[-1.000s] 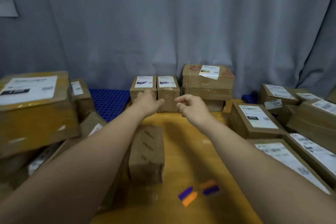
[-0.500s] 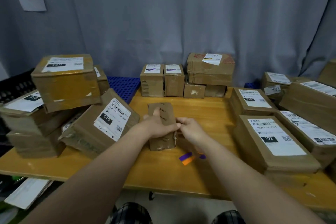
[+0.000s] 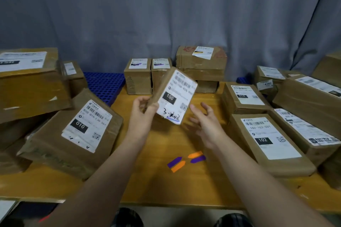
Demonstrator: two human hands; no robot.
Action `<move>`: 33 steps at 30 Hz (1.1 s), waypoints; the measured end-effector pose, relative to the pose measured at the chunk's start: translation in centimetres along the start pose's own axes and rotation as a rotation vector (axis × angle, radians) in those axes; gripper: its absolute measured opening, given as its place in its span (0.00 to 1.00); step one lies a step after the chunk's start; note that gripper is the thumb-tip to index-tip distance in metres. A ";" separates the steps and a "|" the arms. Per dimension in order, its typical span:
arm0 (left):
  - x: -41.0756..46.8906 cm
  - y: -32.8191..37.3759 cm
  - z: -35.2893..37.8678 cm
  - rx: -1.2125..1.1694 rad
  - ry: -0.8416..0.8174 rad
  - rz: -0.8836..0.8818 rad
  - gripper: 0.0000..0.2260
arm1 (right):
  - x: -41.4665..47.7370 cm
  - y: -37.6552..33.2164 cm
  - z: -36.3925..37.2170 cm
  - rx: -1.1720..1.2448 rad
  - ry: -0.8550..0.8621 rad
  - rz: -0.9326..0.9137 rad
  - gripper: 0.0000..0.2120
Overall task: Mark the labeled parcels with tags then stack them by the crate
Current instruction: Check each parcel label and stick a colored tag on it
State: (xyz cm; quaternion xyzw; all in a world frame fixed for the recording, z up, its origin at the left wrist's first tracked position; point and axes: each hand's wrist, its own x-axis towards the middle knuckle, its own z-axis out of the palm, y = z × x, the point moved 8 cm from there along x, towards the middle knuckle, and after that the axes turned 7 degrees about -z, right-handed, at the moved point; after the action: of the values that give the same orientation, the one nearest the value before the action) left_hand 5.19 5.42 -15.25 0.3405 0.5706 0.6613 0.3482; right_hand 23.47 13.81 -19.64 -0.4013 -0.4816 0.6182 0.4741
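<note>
My left hand (image 3: 143,110) grips a small cardboard parcel (image 3: 174,96) by its lower left edge and holds it tilted above the wooden table (image 3: 147,186). Its white label reads 150, with handwriting and a purple stroke at the bottom. My right hand (image 3: 204,123) hovers just right of the parcel, fingers spread, not touching it. Purple and orange arrow-shaped tags (image 3: 186,161) lie on the table below my hands. At the back, two small tagged parcels (image 3: 147,75) stand side by side next to the blue crate (image 3: 104,86).
Labeled boxes pile up on the left, one marked 010 (image 3: 73,131) leaning toward the middle. More labeled boxes fill the right side, one marked 102 (image 3: 265,140). A stack of larger boxes (image 3: 202,64) stands at the back against a grey curtain.
The small parcel stood on the table between both hands; now my left hand has lifted and turned it label-up, and my right hand has let go and moved right.
</note>
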 end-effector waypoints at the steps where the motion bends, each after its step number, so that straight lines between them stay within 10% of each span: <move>1: -0.1 -0.5 0.3 -0.093 -0.014 -0.047 0.05 | 0.0 0.0 0.3 0.089 -0.018 0.030 0.29; 13: -0.1 -0.4 1.9 -0.275 -0.079 0.002 0.12 | -0.5 -1.2 2.3 0.374 -0.063 0.007 0.09; 33: -1.4 -0.9 2.3 -0.187 -0.136 0.031 0.09 | -1.2 -2.3 1.4 0.286 -0.101 -0.080 0.18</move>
State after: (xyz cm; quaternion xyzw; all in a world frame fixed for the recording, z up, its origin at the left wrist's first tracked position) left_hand 7.94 5.47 -15.99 0.3594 0.4762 0.6921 0.4062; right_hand 22.82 12.54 -17.03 -0.2785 -0.4276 0.6805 0.5259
